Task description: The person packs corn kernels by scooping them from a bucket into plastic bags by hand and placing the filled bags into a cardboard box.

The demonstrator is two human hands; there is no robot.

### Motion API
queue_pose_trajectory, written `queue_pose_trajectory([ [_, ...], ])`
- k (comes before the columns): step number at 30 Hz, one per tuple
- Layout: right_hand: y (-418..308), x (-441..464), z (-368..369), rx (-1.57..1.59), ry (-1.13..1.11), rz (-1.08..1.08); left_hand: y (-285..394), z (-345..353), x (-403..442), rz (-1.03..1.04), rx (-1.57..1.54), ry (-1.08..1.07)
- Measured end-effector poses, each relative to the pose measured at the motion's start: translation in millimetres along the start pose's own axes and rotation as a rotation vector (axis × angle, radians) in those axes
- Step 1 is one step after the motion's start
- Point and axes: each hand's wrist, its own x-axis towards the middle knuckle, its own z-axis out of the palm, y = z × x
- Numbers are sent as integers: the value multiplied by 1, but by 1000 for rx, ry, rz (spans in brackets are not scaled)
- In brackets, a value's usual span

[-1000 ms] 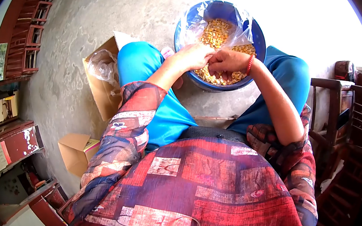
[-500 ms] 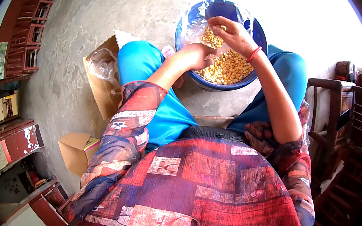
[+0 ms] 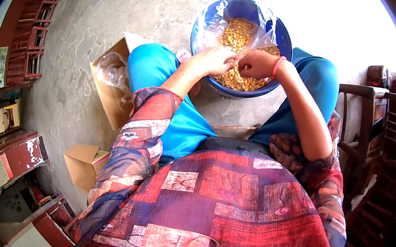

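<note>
A blue tub (image 3: 287, 41) stands between my knees with yellow corn kernels (image 3: 245, 83) in its near part. Inside its far part is a clear plastic bag (image 3: 264, 34), which also has kernels in it. My left hand (image 3: 214, 60) is over the tub's left side, its fingers closed on the near edge of the bag. Close beside it, my right hand (image 3: 258, 64), with a red band at the wrist, is curled with fingers pointing down over the kernels. Its fingertips are partly hidden, and what they hold does not show.
On the concrete floor (image 3: 103, 12) to the left stands an open cardboard box (image 3: 106, 97) with crumpled clear plastic (image 3: 112, 70) in it. A smaller carton (image 3: 80, 164) lies nearer. Wooden chairs (image 3: 366, 107) stand at the right, and more wooden furniture lines the left.
My right hand has come down from above the bag's kernels to beside my left hand, and its fingers have curled downward. The left hand has barely moved. More kernels in the bag now show.
</note>
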Motion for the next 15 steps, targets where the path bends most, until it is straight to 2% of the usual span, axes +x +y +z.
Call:
queue_pose_trajectory([
  [1,-2,2,4,-270,102,-54,-1,1,1,1,0,-1],
  [2,-3,2,8,-319,121,78,-2,3,0,19,-11,25],
  [5,0,17,30,-275,117,97,-3,4,-2,45,-22,65],
  [6,-3,21,36,-347,96,-15,-2,3,-2,50,-23,77],
  [7,-5,22,42,-322,46,21,-2,2,-2,49,-23,79],
  [10,-2,32,60,-251,133,-38,-2,2,-3,39,-33,52],
  [13,-3,38,57,-189,135,-161,-4,4,-1,26,-18,43],
  [15,-9,33,41,200,-167,40,-9,9,1,57,-35,89],
])
